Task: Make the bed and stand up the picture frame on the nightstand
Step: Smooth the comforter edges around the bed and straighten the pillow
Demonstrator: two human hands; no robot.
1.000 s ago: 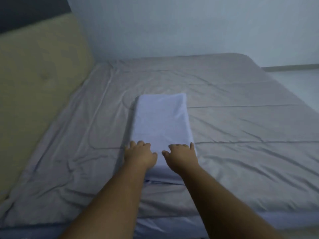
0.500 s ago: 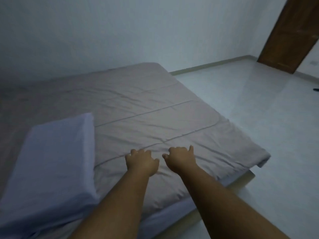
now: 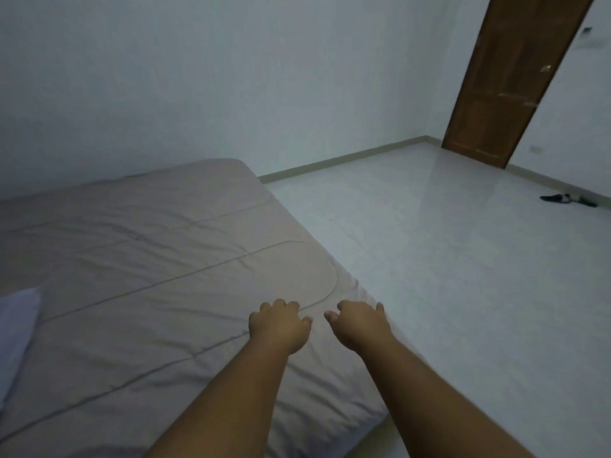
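Note:
A grey quilted cover [image 3: 158, 259] lies spread flat over the bed, with a few creases. Only an edge of the pale blue pillow [image 3: 16, 328] shows at the far left. My left hand [image 3: 279, 325] hovers palm down over the cover near the bed's foot corner, fingers loosely curled, holding nothing. My right hand [image 3: 358, 323] is beside it at the cover's right edge, fingers likewise curled and empty. No nightstand or picture frame is in view.
Pale tiled floor [image 3: 463, 292] stretches to the right of the bed. A brown wooden door [image 3: 509, 77] stands at the back right. A dark small object [image 3: 567, 200] lies on the floor by the right wall. White walls run behind the bed.
My view has swung right, from the pillow toward the foot of the bed. Both hands left the pillow and now hang over the cover's corner.

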